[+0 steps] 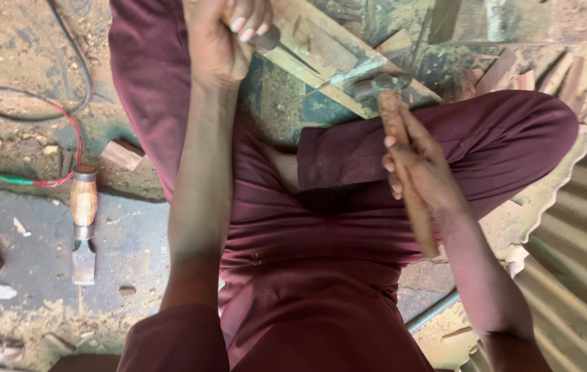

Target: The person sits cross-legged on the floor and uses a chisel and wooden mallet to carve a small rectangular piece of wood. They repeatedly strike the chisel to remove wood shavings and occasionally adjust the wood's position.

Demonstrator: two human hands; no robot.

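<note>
Left hand [221, 34] grips a half-hidden chisel [266, 38]; right hand [421, 169] clenches one hammer [403, 165]. A second chisel [84, 224] lies on the floor [135, 241].

I wear dark maroon all over. My trousers [493, 131] fill the middle of the frame, the cloth creased and folded where it bunches at the centre, with one leg running up the upper left and the other reaching to the upper right. A few pale specks sit on the fabric near the lower middle. My shirt is the same maroon; its short sleeve [176, 341] shows at the bottom left, ending above the elbow. Both forearms are bare. My left hand [221, 38] and right hand [421, 169] wear no gloves, rings or watch.
</note>
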